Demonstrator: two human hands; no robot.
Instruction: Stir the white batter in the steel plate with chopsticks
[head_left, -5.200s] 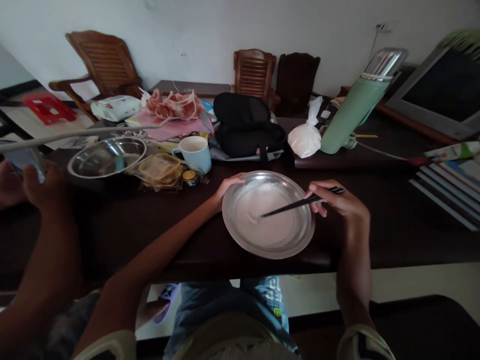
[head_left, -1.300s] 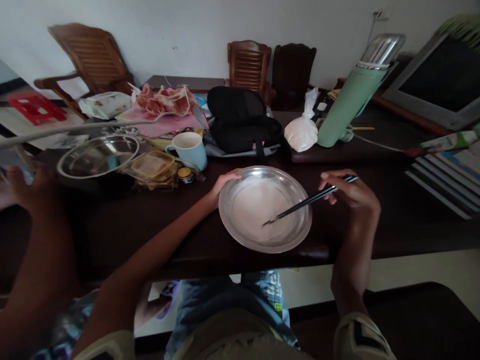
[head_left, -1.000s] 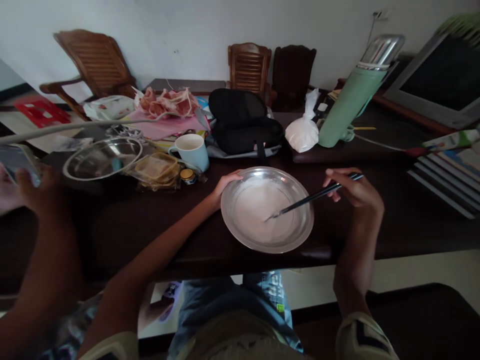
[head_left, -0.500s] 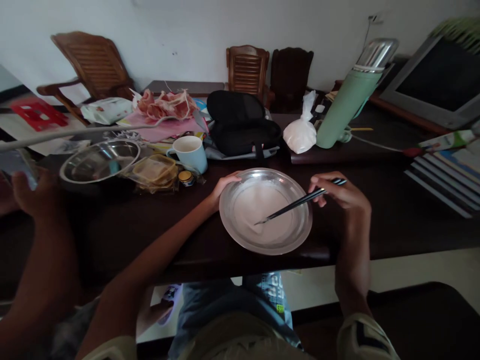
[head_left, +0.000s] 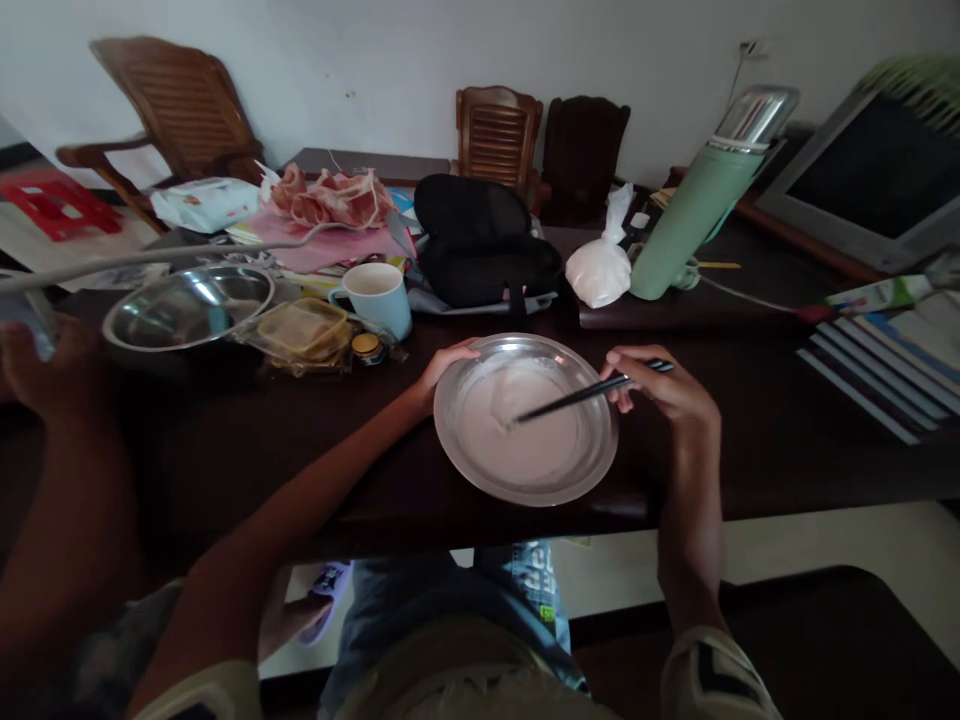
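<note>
A wide metal bowl sits near the front edge of the dark table, holding a pale, creamy liquid. My left hand grips its left rim, thumb over the edge and the other fingers out of sight beneath. In my right hand, at the bowl's right side, is a pair of dark chopsticks, slanting down to the left. Their tips are in the liquid near the middle of the bowl, where the surface is rippled.
Behind the bowl are a light blue mug, a small jar, plastic tubs, a black case, a bag of white powder and a green thermos. Left stands another metal bowl, beside a co-worker's hand holding a phone.
The chopstick tips have shifted slightly up and left through the liquid, and my right hand has followed leftward. My left hand keeps its hold on the rim. The view has turned a little.
</note>
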